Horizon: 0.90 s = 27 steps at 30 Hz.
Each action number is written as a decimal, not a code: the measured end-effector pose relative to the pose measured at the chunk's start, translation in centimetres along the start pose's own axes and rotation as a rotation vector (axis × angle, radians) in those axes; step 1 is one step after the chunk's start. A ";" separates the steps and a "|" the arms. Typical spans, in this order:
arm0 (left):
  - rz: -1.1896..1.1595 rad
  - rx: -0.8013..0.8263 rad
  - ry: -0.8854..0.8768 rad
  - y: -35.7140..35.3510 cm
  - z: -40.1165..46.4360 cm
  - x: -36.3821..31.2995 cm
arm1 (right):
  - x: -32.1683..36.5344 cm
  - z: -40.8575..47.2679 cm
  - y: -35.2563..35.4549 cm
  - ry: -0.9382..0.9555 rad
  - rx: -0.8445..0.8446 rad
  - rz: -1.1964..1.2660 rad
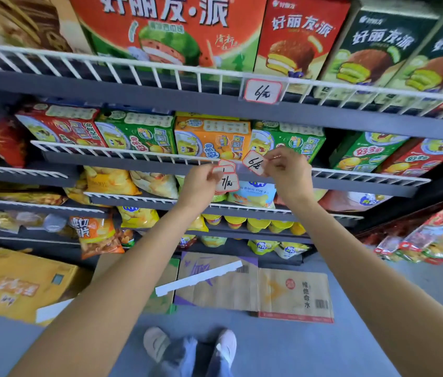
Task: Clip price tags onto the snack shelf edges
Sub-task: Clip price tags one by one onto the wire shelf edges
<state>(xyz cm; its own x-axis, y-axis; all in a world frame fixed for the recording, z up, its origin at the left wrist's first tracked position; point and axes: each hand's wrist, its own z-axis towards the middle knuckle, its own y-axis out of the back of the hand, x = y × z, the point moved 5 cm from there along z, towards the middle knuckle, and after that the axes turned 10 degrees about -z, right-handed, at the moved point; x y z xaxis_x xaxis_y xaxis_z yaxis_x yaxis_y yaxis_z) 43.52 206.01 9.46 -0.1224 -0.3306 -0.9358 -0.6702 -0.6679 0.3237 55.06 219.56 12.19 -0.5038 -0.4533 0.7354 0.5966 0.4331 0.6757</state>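
The left hand (201,183) grips a small fanned stack of price tags (225,178); only the front card, marked 7, reads clearly, and the cards behind it show just their red-bordered corners. The left fingertips are hidden behind the stack. The right hand (287,172) pinches a single price tag marked 6 (254,163), tilted on a corner, right at the white wire rail (133,152) of the second shelf, in front of the orange snack box (212,138). Whether this tag's clip already touches the wire cannot be told, since the fingers and card cover that spot.

One tag marked 6 in a clear holder (262,91) already hangs on the top shelf rail (106,65), below the red pie box (300,36). The top boxes are cut off by the upper edge of the view, and the chip bags (109,182) on the lower shelves are partly hidden by the rails and both forearms.

The second rail runs bare to the left of the hands and again to their right. Below, flattened cardboard (293,295) and a white strip (198,278) lie on the grey floor (351,349) near the person's shoes (157,342), with a yellow carton (21,287) at the left; the floor between shoes and shelf base is partly covered.
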 end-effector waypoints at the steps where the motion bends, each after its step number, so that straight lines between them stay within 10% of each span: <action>1: 0.039 0.016 0.004 -0.4 0.3 0.2 | -0.4 0.1 -0.4 -0.013 0.000 -0.036; 16: -0.240 0.030 0.141 -2.6 1.6 2.9 | -1.3 0.0 -0.7 0.014 -0.029 -0.062; 27: 0.394 0.120 -0.142 -1.2 1.4 2.5 | -0.6 1.0 -2.1 0.202 -0.051 -0.212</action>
<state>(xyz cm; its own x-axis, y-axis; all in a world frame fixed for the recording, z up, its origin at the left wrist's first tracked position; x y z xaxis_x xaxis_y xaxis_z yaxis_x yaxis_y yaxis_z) 42.98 206.89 6.50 -0.4793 -0.4443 -0.7569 -0.6313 -0.4246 0.6490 53.45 219.70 10.41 -0.4893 -0.6774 0.5493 0.5241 0.2751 0.8060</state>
